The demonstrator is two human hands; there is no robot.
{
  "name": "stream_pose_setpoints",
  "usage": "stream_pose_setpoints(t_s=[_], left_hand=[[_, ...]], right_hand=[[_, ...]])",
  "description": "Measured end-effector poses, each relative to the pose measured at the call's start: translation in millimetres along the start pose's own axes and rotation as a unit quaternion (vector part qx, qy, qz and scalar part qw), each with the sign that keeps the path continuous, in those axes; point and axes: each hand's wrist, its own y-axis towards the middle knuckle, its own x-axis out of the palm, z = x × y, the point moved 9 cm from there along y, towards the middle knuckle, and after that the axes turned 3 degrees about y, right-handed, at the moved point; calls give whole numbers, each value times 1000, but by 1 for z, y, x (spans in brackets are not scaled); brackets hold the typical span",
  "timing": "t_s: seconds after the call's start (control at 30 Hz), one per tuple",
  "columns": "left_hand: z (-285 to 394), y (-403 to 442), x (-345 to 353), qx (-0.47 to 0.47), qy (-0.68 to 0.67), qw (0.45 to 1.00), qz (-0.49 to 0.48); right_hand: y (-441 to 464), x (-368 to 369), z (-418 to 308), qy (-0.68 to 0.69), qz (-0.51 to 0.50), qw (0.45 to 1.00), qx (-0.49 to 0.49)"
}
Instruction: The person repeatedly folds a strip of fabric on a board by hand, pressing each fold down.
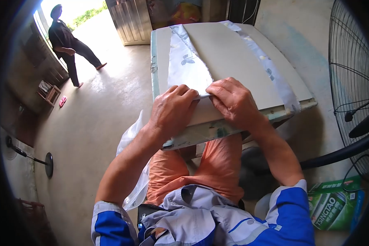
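Observation:
A white cloth strip with grey leaf prints [187, 61] lies lengthwise on the pale tabletop [229, 53]. Its near end is folded, and both hands pinch that fold close to the table's front edge. My left hand [175, 105] has its fingers closed on the left side of the fold. Opposite it, my right hand [233, 102] grips the right corner between thumb and fingers. A second, narrower patterned strip [270, 69] runs along the table's right side, untouched, its near end at the front edge.
A person [65, 41] in dark clothes stands by the doorway at the upper left. A large wire fan cage [352, 82] is at the right, above a green package [334, 205]. Clear plastic [129, 137] hangs beside the table's left. Pink sandals [62, 101] lie on the floor.

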Motion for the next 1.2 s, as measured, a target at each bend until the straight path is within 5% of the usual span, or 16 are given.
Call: stream_pose_setpoints(t_s=[0.2,0.33,0.5,0.63,0.8,0.93,1.0,1.03,1.13,1.2], left_hand=[[-45,35,-34,-44,-32,998,17],[-125,92,-68,-169,-8,986,-6],[-251,220,-133,-143,151,978,16],[-418,380,-282,-52,369,927,40],[-375,435,-217,-29,306,951,-19],[-333,440,-104,210,131,963,-104],[-283,408,-50,288,507,811,51],[-276,418,-48,110,397,911,1],[-236,409,-23,68,419,904,-56],[-280,426,-50,70,284,956,-24]], right_hand=[[-14,-14,40,77,18,991,112],[-37,-14,64,82,-23,985,152],[-37,-13,57,50,-37,989,131],[-36,-14,60,42,-52,989,128],[-32,-16,61,57,-61,989,125],[-33,-17,62,65,-69,987,129],[-33,-17,62,70,-73,986,129],[-33,-17,62,73,-77,986,126],[-36,-14,61,70,-73,988,119],[-35,-14,61,71,-70,988,122]])
